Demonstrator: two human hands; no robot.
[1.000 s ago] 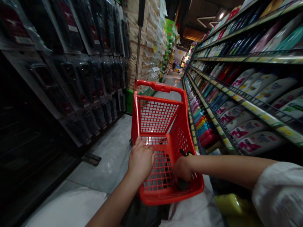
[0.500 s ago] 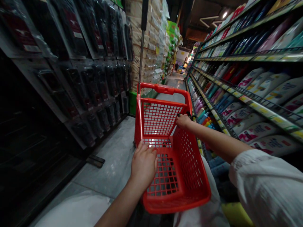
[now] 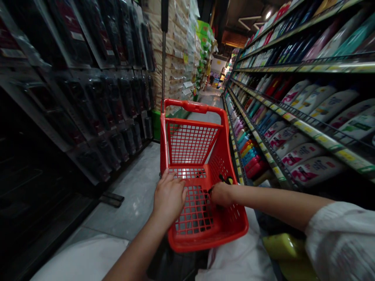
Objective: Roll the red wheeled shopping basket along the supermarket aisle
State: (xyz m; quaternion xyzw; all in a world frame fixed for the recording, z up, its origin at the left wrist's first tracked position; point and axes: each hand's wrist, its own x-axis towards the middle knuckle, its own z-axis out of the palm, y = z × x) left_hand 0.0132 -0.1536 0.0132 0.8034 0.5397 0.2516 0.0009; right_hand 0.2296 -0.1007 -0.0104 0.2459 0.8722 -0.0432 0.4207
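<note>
"Where is the red basket (image 3: 191,246) sitting?"

"It's filling the middle of the view, between two white-clothed legs; counting from its centre, the loop handle (image 3: 199,107) is arching at twelve o'clock and the slim pole (image 3: 163,70) is rising at eleven."

"And the hands?"

"The left hand (image 3: 169,197) is resting over the rim at nine, its grip lying open, fingers stretching out rather than clamping; the right hand (image 3: 222,194) is reaching inside at four, its grip closing round a black-and-yellow thing (image 3: 227,180). Its fingertips are hiding in shadow, so I'm only fairly sure of that hold."

"How is it all likely to be handling?"

"The basket is looking like thin, stiff plastic, fairly light for its size, perhaps slightly slick; the loop is offering the firmest hold, while the lattice is probably flexing a little. The small thing is seeming light; I'm favouring its middle, since its ends may be catching in the holes."

"Anything nearby?"

"Bottles (image 3: 316,169) are lining the shelves (image 3: 315,134) at three."
</note>
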